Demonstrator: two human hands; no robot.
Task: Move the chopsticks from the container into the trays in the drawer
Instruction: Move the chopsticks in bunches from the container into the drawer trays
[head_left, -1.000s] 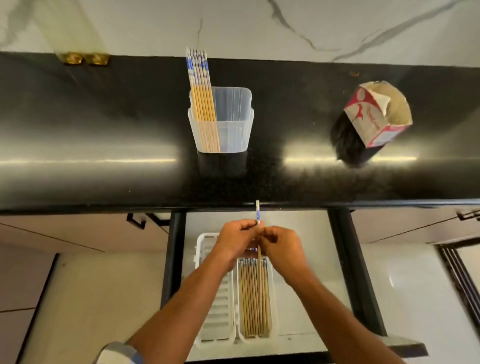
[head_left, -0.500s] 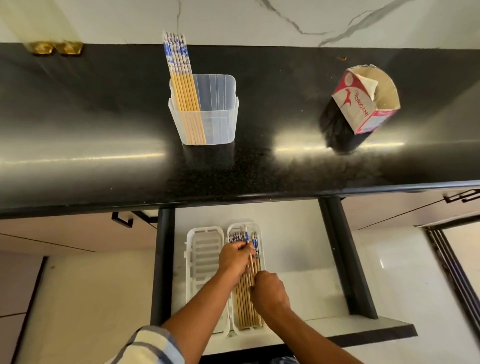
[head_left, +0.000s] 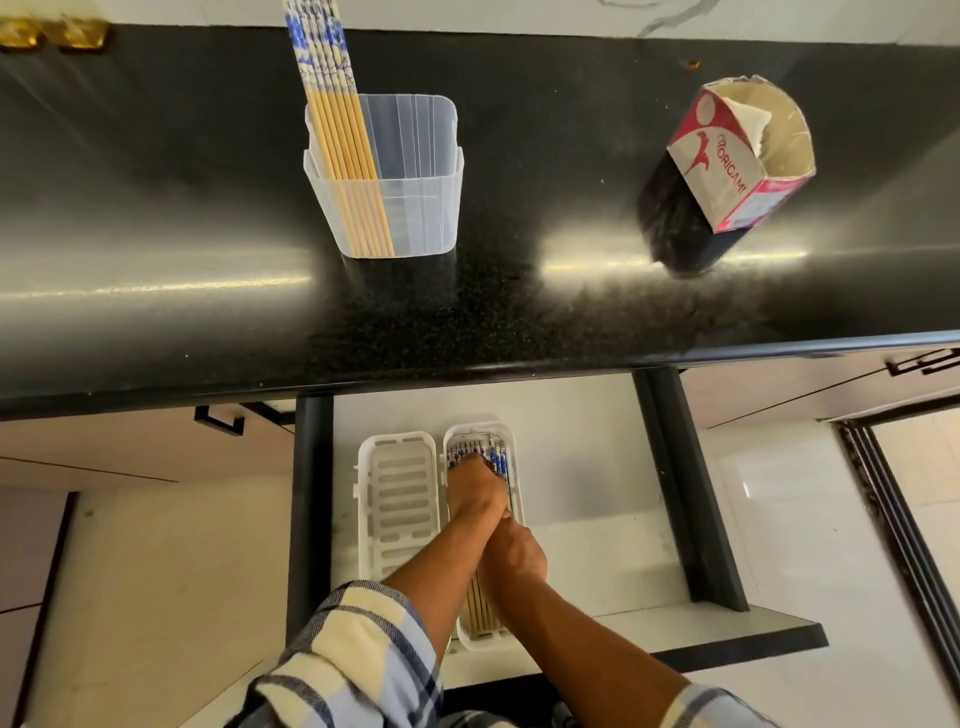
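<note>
A clear plastic container (head_left: 410, 182) stands on the black counter with several blue-topped bamboo chopsticks (head_left: 340, 135) leaning in its left side. Below, the open drawer (head_left: 582, 467) holds two white slotted trays. The left tray (head_left: 397, 499) has nothing in it. The right tray (head_left: 513, 436) holds several chopsticks (head_left: 482, 616) laid lengthwise. My left hand (head_left: 475, 488) rests on their blue ends with its fingers laid over them. My right hand (head_left: 514, 556) sits just behind it, fingers curled down onto the chopsticks at the tray's middle.
A torn red-and-white carton (head_left: 737, 161) stands on the counter (head_left: 156, 234) at the right. Two brass fittings (head_left: 52, 34) sit at the back left. Dark drawer rails (head_left: 685, 493) flank the drawer, and cabinet handles show on either side.
Both hands came down from the counter edge into the drawer and laid the chopstick they held into the right tray. The camera view has moved closer.
</note>
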